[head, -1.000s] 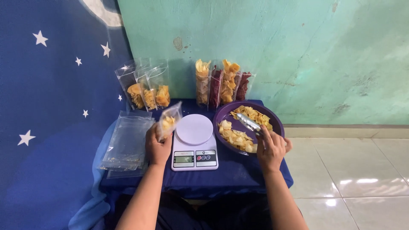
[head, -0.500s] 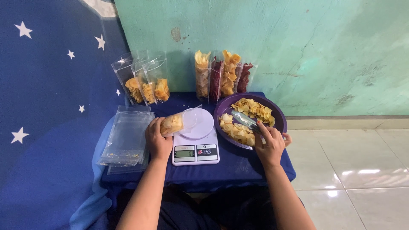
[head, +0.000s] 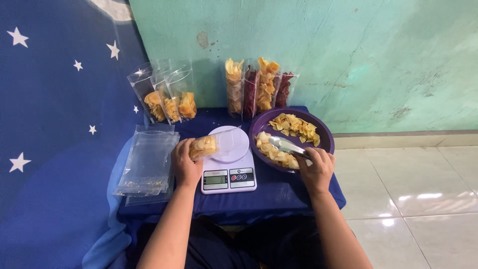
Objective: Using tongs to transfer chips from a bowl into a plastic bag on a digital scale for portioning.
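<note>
We are seeing the clear bag (head: 203,146) now tipped sideways over the scale's (head: 228,164) left edge, chips inside; our left hand (head: 185,164) is gripping it closed-fingered. Right of it, our right hand (head: 315,168) is clasping metal tongs (head: 286,146) over the purple bowl (head: 323,133) of chips.

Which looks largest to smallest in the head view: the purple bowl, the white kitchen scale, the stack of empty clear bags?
1. purple bowl
2. white kitchen scale and stack of empty clear bags: they look about alike in area, so I do not rank them.
</note>
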